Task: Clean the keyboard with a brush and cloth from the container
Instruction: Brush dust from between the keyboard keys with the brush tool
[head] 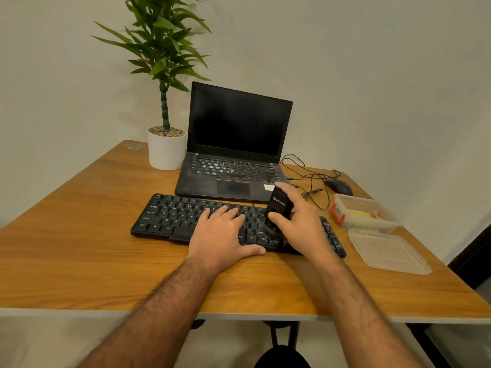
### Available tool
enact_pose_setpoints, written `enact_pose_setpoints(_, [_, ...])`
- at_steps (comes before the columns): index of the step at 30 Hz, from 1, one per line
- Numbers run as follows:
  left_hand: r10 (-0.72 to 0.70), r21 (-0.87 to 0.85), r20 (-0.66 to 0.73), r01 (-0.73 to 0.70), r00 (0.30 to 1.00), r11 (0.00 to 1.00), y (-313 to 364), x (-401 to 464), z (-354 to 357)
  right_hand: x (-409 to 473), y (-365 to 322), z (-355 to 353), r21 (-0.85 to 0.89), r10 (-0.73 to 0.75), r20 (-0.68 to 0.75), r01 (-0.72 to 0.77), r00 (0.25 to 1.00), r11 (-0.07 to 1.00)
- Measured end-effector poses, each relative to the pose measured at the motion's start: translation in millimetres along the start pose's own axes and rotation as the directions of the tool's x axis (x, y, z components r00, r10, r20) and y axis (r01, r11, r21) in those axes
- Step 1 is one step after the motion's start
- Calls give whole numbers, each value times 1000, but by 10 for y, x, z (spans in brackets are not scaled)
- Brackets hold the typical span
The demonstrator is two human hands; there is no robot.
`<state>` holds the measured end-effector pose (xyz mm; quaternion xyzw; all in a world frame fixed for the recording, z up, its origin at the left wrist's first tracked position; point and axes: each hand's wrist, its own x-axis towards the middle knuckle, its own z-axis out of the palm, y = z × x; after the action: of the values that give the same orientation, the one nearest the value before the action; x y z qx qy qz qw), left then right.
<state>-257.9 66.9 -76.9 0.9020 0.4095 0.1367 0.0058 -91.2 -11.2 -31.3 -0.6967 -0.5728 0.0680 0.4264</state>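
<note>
A black keyboard lies across the middle of the wooden table. My left hand rests flat on its keys with fingers straight and the thumb off the front edge. My right hand grips a black brush with white lettering, held upright with its bristle end down on the right-hand keys. To the right stands the clear container with red clips; a yellow cloth lies inside it.
The container's clear lid lies flat near the table's right edge. Behind the keyboard are an open black laptop, a potted plant, a black mouse and tangled cables.
</note>
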Motion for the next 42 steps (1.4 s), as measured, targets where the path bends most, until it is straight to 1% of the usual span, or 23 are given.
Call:
enact_pose_setpoints(3, [-1, -8, 11, 1, 1000, 1000, -1, 1, 3, -62, -49, -225, -38, 16, 167, -9, 986, 999])
enact_pose_setpoints(5, [-1, -10, 10, 1, 1000, 1000, -7, 5, 10, -70, -59, -306, -59, 32, 223, -19, 974, 998])
enact_pose_setpoints(7, [1, -9, 7, -1, 1000, 1000, -6, 4, 14, -38, -67, -274, -83, 43, 203, -27, 978, 996])
enact_pose_setpoints(9, [6, -9, 6, -6, 1000, 1000, -6, -4, 8, 9, -80, -141, -85, 30, 124, -19, 992, 996])
enact_pose_setpoints(13, [7, 0, -1, -7, 1000, 1000, 6, -17, -7, 104, -98, 135, 27, 12, -26, -11, 1000, 1000])
enact_pose_setpoints(15, [5, 1, -3, -5, 1000, 1000, 3, -12, -3, 131, -101, 182, 55, 12, -52, -10, 999, 998])
enact_pose_setpoints(18, [5, -8, -9, -5, 1000, 1000, -5, -8, 10, 69, -125, 142, 18, -22, -6, 22, 1000, 1000])
enact_pose_setpoints(20, [3, -15, -7, -3, 1000, 1000, -7, -2, 12, 8, -130, 39, -45, -40, 65, 43, 997, 998])
enact_pose_setpoints(23, [3, -14, -5, -3, 1000, 1000, -10, 3, 17, -9, -172, -126, -99, -22, 180, 40, 983, 994])
enact_pose_setpoints(24, [3, -12, -3, -3, 1000, 1000, -12, 2, 19, 4, -183, -123, -119, -19, 183, 42, 983, 992])
enact_pose_setpoints(28, [6, -6, -3, -6, 1000, 1000, -8, -7, 4, 57, -217, 69, -110, -64, 43, 69, 997, 992])
enact_pose_setpoints(30, [10, -6, -6, -10, 1000, 1000, -6, -12, 0, 62, -213, 114, -100, -81, 21, 82, 997, 992])
enact_pose_setpoints(31, [12, -9, -8, -12, 1000, 1000, -6, -12, -2, 61, -215, 108, -86, -84, 34, 87, 996, 992])
enact_pose_setpoints(33, [11, -18, -8, -11, 1000, 1000, -6, -8, -3, 49, -224, 59, -75, -102, 116, 111, 988, 991])
enact_pose_setpoints(35, [10, -24, -6, -10, 1000, 1000, -6, -5, -4, 54, -233, -35, -144, -105, 204, 136, 973, 980])
enact_pose_setpoints(37, [8, -23, -8, -8, 1000, 1000, -7, -2, 2, 104, -236, -148, -256, -52, 241, 116, 969, 960])
enact_pose_setpoints(39, [2, -23, -8, -2, 1000, 1000, -11, 1, 10, 155, -254, -193, -315, -27, 184, 85, 982, 945])
enact_pose_setpoints(40, [1, -22, -10, -1, 1000, 1000, -10, 0, 13, 162, -263, -172, -299, -37, 128, 74, 991, 951])
enact_pose_setpoints(42, [3, -18, -11, -3, 1000, 1000, -4, -6, 9, 120, -270, -58, -189, -63, 49, 71, 997, 980])
